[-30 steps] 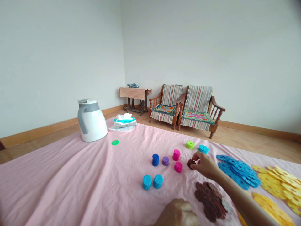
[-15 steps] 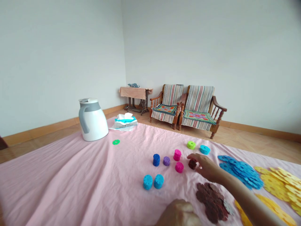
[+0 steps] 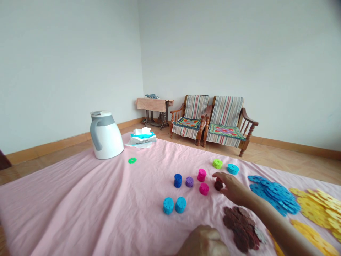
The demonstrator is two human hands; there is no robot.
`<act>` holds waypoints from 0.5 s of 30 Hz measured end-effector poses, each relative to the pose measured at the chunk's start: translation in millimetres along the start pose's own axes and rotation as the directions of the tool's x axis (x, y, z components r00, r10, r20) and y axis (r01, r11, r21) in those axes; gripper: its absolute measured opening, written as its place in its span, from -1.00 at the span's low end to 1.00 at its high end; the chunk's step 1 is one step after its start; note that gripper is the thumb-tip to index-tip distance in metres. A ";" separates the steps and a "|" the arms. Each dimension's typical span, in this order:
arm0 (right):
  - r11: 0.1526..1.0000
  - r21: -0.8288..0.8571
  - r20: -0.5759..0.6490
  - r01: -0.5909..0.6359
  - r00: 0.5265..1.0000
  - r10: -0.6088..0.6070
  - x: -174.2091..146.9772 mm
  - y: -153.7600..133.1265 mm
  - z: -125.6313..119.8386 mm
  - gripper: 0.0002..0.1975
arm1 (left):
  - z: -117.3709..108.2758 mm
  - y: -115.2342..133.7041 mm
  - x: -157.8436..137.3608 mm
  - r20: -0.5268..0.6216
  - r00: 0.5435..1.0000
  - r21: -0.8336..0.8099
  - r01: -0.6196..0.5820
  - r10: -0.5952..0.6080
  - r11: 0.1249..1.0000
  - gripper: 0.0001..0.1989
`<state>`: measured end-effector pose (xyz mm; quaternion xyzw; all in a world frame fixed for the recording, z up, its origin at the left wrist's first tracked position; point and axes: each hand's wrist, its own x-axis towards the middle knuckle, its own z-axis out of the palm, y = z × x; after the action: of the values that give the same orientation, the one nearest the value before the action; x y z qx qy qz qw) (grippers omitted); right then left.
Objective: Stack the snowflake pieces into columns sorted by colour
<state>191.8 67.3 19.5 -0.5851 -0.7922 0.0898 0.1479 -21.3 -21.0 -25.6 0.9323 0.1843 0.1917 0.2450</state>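
My right hand (image 3: 234, 189) reaches over the cloth from the right, its thumb and fingers closed around a short stack of dark brown notched discs (image 3: 218, 185). At the bottom edge my left hand (image 3: 206, 241) rests curled, knuckles up; its palm and whatever may be in it are hidden. Between my arms lies a loose pile of brown discs (image 3: 242, 227). Left of my right hand stand two pink stacks, the nearer one (image 3: 204, 189) beside the brown stack. A purple stack (image 3: 189, 182), a dark blue stack (image 3: 178, 180) and two light blue stacks (image 3: 168, 206) stand further left.
Behind my right hand are a lime stack (image 3: 217, 163) and a blue stack (image 3: 232, 169). Blue discs (image 3: 275, 195) and yellow discs (image 3: 317, 206) lie heaped at right. A green disc (image 3: 132, 160), white jug (image 3: 106, 137) and tissue box (image 3: 143, 138) are on the pink cloth (image 3: 87, 206).
The view has shifted very slightly. My right hand stays at the brown stack and my left hand stays curled in the same spot.
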 end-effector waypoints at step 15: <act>0.993 0.053 0.123 -0.106 0.988 0.099 -84.6 -62.9 -17.7 -0.78 | 3.2 -2.2 1.7 -0.050 0.999 0.120 -0.012 0.018 0.993 -0.93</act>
<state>164.1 -32.8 45.1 -0.6139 -0.7657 0.1557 0.1124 -18.9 -19.7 -28.9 0.9415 0.1945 0.2060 0.1824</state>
